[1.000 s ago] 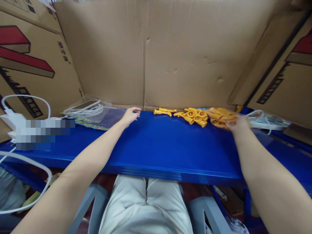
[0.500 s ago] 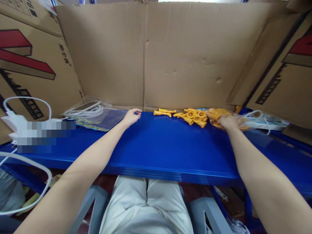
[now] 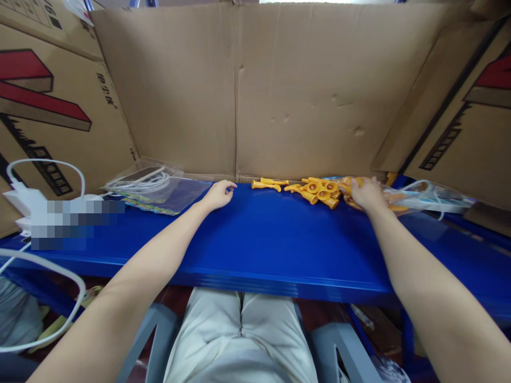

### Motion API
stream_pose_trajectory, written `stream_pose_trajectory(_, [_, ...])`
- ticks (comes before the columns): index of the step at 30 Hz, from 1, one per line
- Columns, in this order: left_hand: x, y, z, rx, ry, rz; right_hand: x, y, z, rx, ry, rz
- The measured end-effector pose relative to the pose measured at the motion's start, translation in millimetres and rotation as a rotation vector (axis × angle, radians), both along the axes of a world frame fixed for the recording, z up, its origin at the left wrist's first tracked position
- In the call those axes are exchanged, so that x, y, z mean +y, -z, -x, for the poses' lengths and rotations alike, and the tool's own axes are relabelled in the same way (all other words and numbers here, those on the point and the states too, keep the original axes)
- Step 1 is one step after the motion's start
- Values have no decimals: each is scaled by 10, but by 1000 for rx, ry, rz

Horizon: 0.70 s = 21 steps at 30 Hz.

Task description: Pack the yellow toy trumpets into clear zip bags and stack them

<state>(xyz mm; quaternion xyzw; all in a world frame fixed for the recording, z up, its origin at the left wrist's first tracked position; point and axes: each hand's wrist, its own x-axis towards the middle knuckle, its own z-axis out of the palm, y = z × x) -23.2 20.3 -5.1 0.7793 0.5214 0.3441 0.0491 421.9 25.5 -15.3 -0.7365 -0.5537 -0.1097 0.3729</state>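
Observation:
My left hand [image 3: 220, 194] rests at the back of the blue tabletop, fingers loosely bent and apart, with nothing in them. Just right of it lie a few loose yellow plastic pieces [image 3: 266, 185], slim with a flared end. Further right is a heap of the same yellow pieces [image 3: 319, 191], several showing hollow, cup-like ends. Over a clear plastic bag [image 3: 399, 201] with more yellow pieces is my right hand [image 3: 369, 194]. Its thumb points toward the heap; the other fingers are partly hidden and blurred, so their grip is unclear.
Cardboard panels [image 3: 303, 90] wall the back and both sides of the blue table [image 3: 255, 239]. At left lie a clear bag with a white cable [image 3: 154, 181] and white plugs [image 3: 30, 199]. White cabled items [image 3: 435, 199] lie at far right.
My right hand has shifted slightly left and up over the bag, toward the heap. My left hand has edged slightly right.

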Motion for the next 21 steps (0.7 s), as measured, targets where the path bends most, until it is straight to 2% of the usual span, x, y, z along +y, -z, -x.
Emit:
stream_pose_trajectory(2, [-5, -3, -3, -5, 3, 1, -80, -104, 177, 14, 39, -9])
stream_pose_trajectory(3, [-5, -3, -3, -11, 4, 3, -115, -153, 261, -8, 15, -33])
stream_pose_trajectory(7, [7, 2, 6, -29, 17, 11, -204, -274, 561, -145, -134, -137])
stream_pose_trajectory(10, [17, 10, 11, -31, 25, 6, -234, -253, 773, -287, -242, -149])
stream_pose_trajectory(13, [20, 15, 10, -26, 26, 2, -238, -138, 973, -448, -326, -49])
stream_pose_trajectory(17, [12, 13, 4, -23, 24, 7, -203, 40, 1145, -588, -365, 234])
stream_pose_trajectory(19, [7, 10, 2, -28, 29, 11, -191, 79, 1187, -612, -346, 284])
stream_pose_trajectory(21, [4, 9, 0, -26, 30, 17, -196, 81, 1213, -619, -326, 270])
